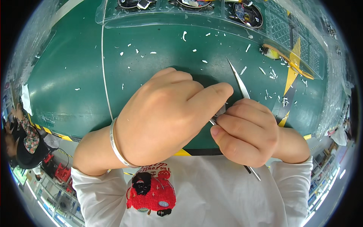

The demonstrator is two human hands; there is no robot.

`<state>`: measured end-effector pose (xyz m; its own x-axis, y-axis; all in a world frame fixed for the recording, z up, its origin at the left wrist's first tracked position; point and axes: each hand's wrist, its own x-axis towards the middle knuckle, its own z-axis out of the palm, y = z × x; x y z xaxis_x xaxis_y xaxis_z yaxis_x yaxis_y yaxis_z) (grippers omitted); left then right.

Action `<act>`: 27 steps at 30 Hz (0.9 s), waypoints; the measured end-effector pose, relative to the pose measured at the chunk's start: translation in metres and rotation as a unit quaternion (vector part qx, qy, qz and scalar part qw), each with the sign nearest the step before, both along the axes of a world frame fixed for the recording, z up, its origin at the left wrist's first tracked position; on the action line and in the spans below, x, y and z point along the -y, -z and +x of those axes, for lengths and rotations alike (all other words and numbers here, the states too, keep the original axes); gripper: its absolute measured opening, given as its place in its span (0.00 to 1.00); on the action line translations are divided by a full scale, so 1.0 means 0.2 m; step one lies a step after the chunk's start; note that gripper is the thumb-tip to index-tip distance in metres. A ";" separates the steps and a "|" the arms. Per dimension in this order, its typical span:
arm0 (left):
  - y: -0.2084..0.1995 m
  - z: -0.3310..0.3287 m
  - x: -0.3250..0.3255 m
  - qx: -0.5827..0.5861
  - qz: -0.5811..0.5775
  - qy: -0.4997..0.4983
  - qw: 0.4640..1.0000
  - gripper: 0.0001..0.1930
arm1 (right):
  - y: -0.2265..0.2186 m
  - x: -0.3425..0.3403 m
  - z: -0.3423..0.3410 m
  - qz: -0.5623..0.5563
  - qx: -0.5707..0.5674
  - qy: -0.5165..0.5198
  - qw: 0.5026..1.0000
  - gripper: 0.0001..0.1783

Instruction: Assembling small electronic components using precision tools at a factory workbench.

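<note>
My left hand (170, 109) is closed, thumb and fingers pinched toward my right hand; most of its fingertips are hidden. A small whitish piece (221, 111) shows between the two hands, too covered to name. My right hand (247, 132) is wrapped round slim metal tweezers (239, 81), whose pointed end sticks out beyond the knuckles. Below this hand, a silver end and a dark end stick out over my shirt. Another thin metal tip shows between the hands; I cannot tell whether it belongs to the same tool.
White scraps (273, 73) lie scattered over the green mat (75, 56). At the far side, a clear plastic tray (159, 19) holds round dark parts with circuitry (247, 15). A yellow-handled brush (291, 62) lies at right. A thin pale cord (104, 68) crosses the mat at left. Another person (28, 143) is far left.
</note>
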<state>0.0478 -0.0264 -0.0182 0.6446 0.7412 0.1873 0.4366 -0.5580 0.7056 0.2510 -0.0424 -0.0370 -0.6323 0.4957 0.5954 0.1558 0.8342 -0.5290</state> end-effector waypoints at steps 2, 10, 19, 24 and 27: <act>-0.01 0.00 0.01 -0.006 -0.004 0.000 1.000 0.33 | 0.00 0.01 -0.01 0.021 -0.003 0.003 1.000 0.10; 0.00 0.00 0.01 -0.003 0.010 -0.001 1.000 0.33 | 0.00 0.00 0.01 -0.015 -0.008 -0.009 1.000 0.09; -0.01 -0.02 -0.01 -0.014 0.007 -0.020 1.000 0.30 | 0.02 -0.03 0.01 -0.032 -0.019 -0.001 0.999 0.07; 0.01 -0.01 -0.01 0.000 0.018 -0.031 0.999 0.31 | 0.02 -0.02 0.01 -0.020 -0.025 0.006 0.999 0.08; 0.01 0.00 0.00 0.003 0.017 -0.034 0.999 0.31 | 0.03 -0.01 0.00 -0.001 -0.028 0.018 0.999 0.08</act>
